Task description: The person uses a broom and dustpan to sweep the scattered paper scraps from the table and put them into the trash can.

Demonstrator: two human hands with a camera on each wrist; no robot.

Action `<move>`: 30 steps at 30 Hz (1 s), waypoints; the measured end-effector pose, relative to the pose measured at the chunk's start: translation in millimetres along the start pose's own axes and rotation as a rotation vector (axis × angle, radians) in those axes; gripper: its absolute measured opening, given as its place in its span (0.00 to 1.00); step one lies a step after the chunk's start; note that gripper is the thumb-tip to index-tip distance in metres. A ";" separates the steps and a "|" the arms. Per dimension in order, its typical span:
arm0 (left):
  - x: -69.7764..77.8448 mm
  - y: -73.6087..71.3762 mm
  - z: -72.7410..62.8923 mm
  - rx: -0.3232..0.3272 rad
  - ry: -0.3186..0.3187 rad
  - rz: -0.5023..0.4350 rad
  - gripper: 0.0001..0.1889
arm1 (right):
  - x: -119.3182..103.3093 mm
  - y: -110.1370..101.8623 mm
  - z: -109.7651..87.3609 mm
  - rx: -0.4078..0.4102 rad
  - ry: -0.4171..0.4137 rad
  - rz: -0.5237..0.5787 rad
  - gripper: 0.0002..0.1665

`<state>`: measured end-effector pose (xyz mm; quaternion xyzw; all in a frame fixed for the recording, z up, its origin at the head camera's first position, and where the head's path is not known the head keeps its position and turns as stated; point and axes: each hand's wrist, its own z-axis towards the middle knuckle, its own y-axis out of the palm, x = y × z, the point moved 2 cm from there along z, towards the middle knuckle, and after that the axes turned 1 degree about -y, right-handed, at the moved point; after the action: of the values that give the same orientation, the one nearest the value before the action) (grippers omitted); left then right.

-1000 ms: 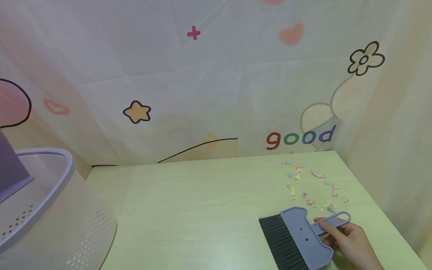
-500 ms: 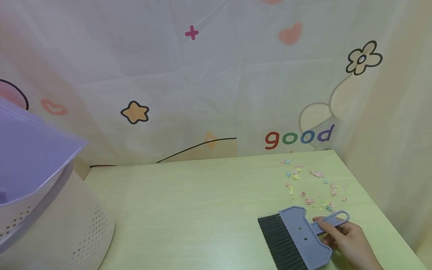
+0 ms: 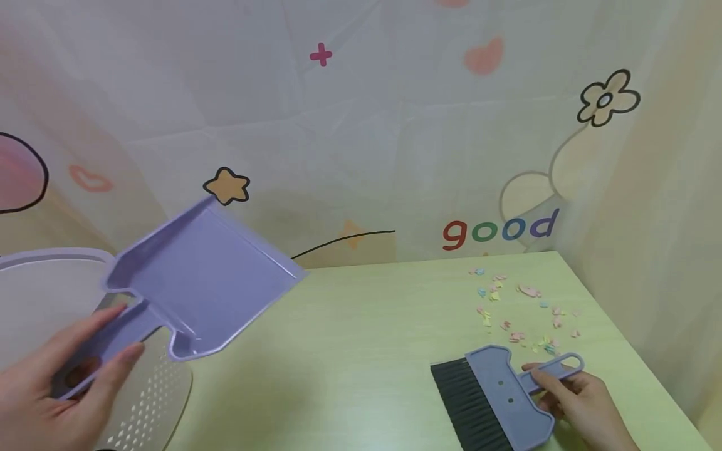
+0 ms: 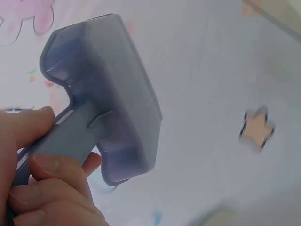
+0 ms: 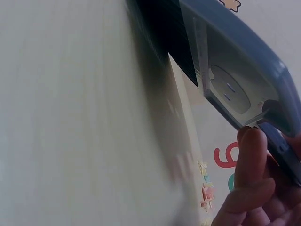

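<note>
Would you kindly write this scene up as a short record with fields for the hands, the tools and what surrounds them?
Left hand: grips the dustpan handle
Purple dustpan: raised and tilted, partly in front of the basket
Right hand: holds the brush handle
Blue-grey brush: black bristles toward the left; contact with the table unclear
Small pastel scraps: scattered on the table's right side, beyond the brush
White perforated basket: at the left
Backdrop: cloth with printed shapes and the word "good"
</note>
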<state>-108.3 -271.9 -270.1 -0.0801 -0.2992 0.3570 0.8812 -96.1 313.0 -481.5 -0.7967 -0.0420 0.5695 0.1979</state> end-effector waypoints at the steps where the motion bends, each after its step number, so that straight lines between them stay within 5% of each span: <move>1: 1.7 6.5 -1.3 -0.049 0.024 0.029 0.18 | 0.3 0.0 -0.2 0.001 -0.005 -0.002 0.13; 4: 1.2 30.7 -9.9 -0.185 0.062 0.089 0.19 | 0.3 0.4 -0.5 0.011 -0.011 0.000 0.13; 15: -40.1 130.0 -67.6 -0.632 -0.166 -0.027 0.15 | -2.6 -0.1 -2.8 0.016 0.001 0.019 0.10; 21: -57.2 163.7 -92.8 -0.742 -0.207 -0.080 0.16 | 0.0 0.1 -2.6 0.022 -0.001 0.025 0.10; 30: -65.9 183.5 -108.8 -0.827 -0.305 -0.141 0.15 | -1.4 0.7 -2.2 0.019 0.017 0.033 0.10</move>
<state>-188.7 -174.3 -454.0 -0.3517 -0.5481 0.1540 0.7431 -94.6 311.4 -479.9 -0.8000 -0.0220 0.5664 0.1964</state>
